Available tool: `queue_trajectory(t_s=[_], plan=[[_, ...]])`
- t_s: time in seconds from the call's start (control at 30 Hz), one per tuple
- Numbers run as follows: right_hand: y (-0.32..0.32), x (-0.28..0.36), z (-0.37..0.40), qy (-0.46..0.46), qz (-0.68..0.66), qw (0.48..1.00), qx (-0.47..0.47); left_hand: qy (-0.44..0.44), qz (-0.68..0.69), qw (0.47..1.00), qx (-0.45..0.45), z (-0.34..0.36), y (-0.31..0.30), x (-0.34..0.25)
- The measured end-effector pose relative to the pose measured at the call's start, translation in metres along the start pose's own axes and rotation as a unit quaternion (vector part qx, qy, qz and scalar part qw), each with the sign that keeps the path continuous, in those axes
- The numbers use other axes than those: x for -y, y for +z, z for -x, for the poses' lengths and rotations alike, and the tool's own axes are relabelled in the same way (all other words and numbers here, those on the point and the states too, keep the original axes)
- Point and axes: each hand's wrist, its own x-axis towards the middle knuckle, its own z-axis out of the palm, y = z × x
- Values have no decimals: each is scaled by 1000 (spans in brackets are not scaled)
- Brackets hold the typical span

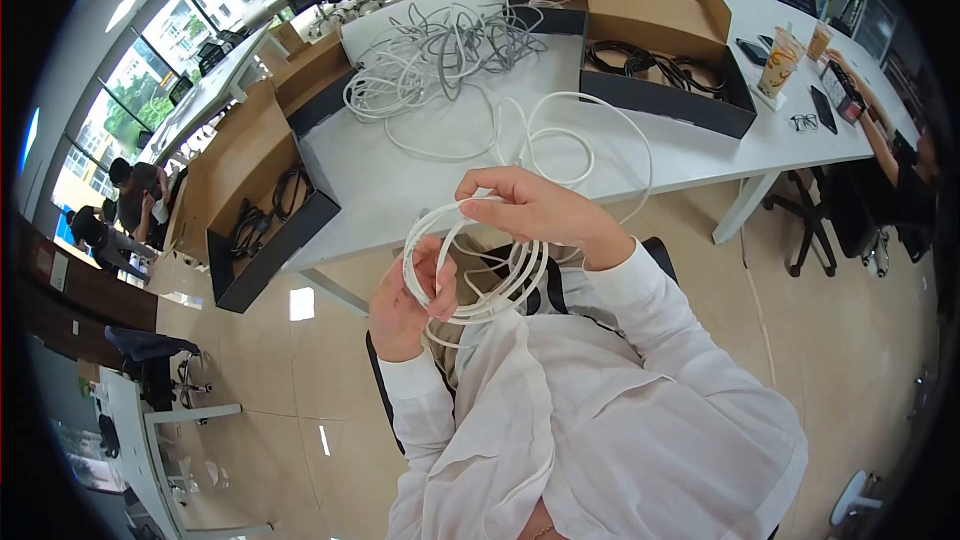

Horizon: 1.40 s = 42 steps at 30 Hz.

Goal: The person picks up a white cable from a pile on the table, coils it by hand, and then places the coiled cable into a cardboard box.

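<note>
A coil of white cable [484, 316] hangs in several loops between my hands, just in front of the table edge. My left hand [412, 298] has its fingers wrapped round the left side of the loops. At the top of the coil, my right hand [540, 212] pinches the cable between thumb and fingers. From the coil, a loose length of white cable [650, 155] runs up onto the white table [350, 175] in wide curves. It leads toward a tangled pile of white and grey cables [430, 60] farther back.
An open box [670, 108] with black cables stands at the right, another [275, 265] at the left edge. More open boxes stand behind. Drink cups [782, 65], phones and glasses [803, 122] lie at the far right, near another person's arm [875, 110].
</note>
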Motion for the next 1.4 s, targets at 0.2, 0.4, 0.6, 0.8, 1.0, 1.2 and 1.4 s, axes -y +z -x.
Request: queue_trajectory(t_s=[0.2,0.4,0.6,0.8,1.0,1.2,1.4], plan=[[-2,-4,1,-36,41,998,-36,-32,-95,993,-63,-6,13,-4],[-10,-9,15,-45,63,996,-43,-123,-95,988,-16,-28,8,3],[-8,-14,25,-22,44,997,-56,-126,-116,985,-7,-23,3,15],[26,-33,0,-219,52,933,-281,12,-79,994,-68,-11,23,6],[49,-64,14,-426,325,792,-294,273,96,946,-142,-9,15,-18],[97,-97,-8,-66,-76,986,129,357,237,901,-66,-8,-2,-32],[81,-97,-27,-81,-416,905,-37,339,208,910,-121,-4,-5,-19]])
